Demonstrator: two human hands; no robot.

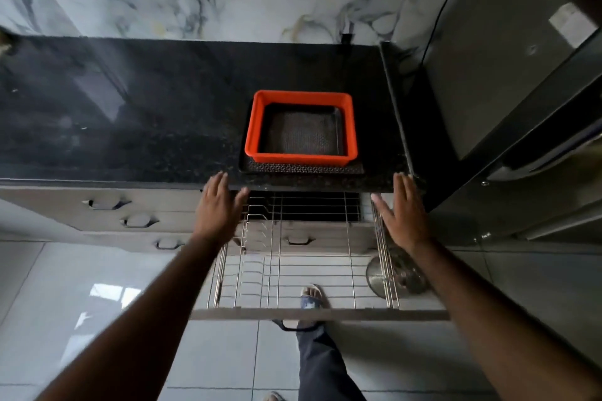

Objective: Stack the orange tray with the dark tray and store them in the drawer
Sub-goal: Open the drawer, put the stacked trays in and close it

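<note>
The orange tray (301,158) sits on top of the dark perforated tray (303,169) on the black granite counter (130,127), near its front edge at the right. My left hand (217,208) hovers open just below the counter edge, left of the trays. On the other side, my right hand (404,212) is also open, just right of the trays. Neither hand touches the trays. Below them, the wire-basket drawer (293,273) is pulled out, its front panel (319,314) toward me.
A dark refrigerator (508,81) stands right of the counter. Shut drawers with handles (136,221) are to the left. A round metal lid (378,273) lies at the drawer's right side. My leg and sandalled foot (311,296) are on the tiled floor under the drawer.
</note>
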